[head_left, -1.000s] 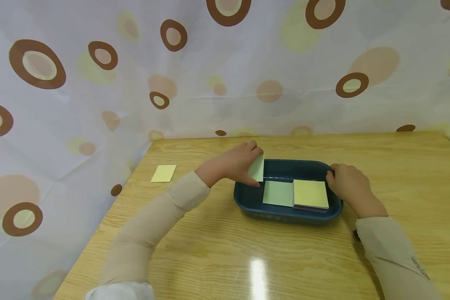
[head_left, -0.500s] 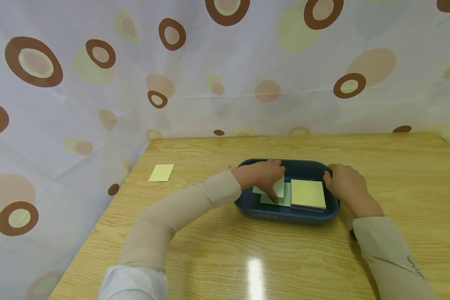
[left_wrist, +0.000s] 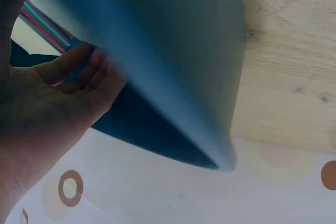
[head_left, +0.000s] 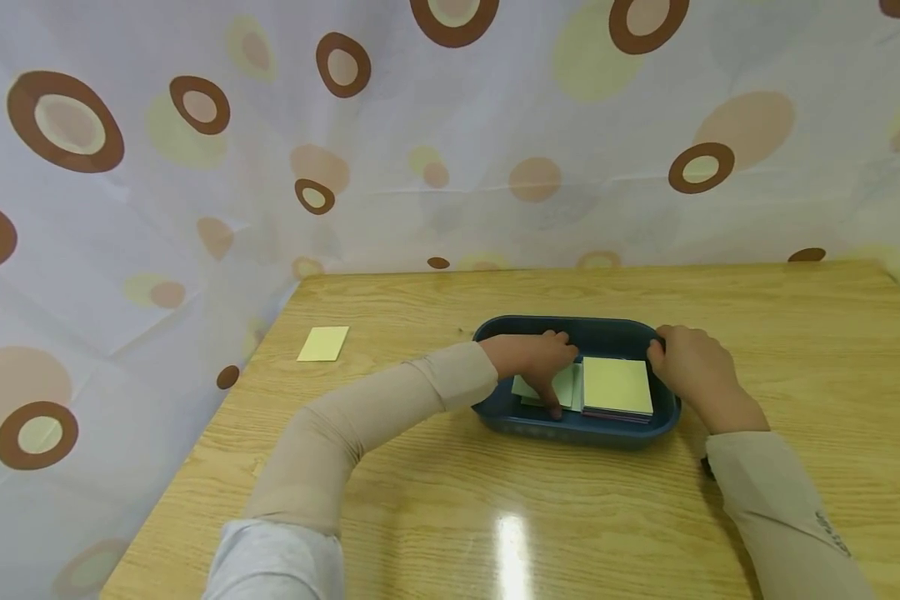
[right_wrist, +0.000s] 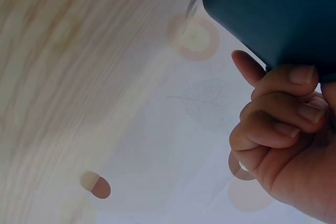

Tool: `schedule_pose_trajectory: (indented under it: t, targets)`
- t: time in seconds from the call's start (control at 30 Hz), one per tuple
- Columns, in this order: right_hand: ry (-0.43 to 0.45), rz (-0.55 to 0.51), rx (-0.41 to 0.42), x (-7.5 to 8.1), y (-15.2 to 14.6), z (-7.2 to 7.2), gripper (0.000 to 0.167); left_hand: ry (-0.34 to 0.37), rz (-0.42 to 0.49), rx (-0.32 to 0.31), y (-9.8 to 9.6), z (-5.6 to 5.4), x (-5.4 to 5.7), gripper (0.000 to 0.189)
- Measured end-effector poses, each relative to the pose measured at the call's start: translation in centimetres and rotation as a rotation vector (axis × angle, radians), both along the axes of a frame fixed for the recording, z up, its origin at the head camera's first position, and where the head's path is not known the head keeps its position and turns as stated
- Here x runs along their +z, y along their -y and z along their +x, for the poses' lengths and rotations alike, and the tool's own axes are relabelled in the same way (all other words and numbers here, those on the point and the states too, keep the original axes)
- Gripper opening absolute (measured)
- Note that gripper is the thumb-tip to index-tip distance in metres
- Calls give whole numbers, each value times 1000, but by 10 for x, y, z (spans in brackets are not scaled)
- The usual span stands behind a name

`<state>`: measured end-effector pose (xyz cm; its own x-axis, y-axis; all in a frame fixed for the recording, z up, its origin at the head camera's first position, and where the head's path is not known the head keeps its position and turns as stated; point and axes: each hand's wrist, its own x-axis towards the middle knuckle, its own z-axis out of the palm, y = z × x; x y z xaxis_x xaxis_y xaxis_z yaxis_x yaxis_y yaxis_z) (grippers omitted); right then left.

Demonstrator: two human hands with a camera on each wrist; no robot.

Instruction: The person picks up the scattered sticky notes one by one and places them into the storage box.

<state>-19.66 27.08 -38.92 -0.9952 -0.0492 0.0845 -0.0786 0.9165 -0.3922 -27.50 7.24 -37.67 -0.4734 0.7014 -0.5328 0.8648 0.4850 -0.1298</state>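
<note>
A dark blue plastic basket (head_left: 570, 435) stands on the wooden table. Down inside its left half, my left hand (head_left: 543, 360) holds a green sticky note (head_left: 527, 389) between thumb and fingers. The note lies over another pale green one (head_left: 577, 392), mostly covered. To their right, a stack of sticky notes (head_left: 618, 386) has yellow on top and coloured layers at its side. My right hand (head_left: 693, 367) grips the basket's right end; in the right wrist view its fingers (right_wrist: 278, 108) curl at the basket's edge. The left wrist view shows the left hand's fingers behind the blurred basket wall (left_wrist: 157, 77).
A single yellow sticky note (head_left: 323, 343) lies on the table (head_left: 435, 517) at the far left. Behind the table hangs a white sheet (head_left: 450, 225) with brown and yellow circles.
My left hand has moved right and down from the basket's left rim, carrying the green sticky note over the one lying inside. My right hand keeps its grip on the basket.
</note>
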Motion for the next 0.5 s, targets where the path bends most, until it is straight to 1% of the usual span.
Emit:
schedule_pose_trajectory:
  t: [0.13,0.23,0.4,0.5]
  targets:
    - [1,0,3,0,0,0,36,6,39,1,0,1,-3,95]
    - [5,-2,3,0,0,0,36,-3,64,-5,1,3,-6,95]
    - [4,-2,5,-1,1,1,37,-18,97,-31,3,4,-9,94]
    - [3,-7,6,0,0,1,37,-42,102,-51,3,4,-10,94]
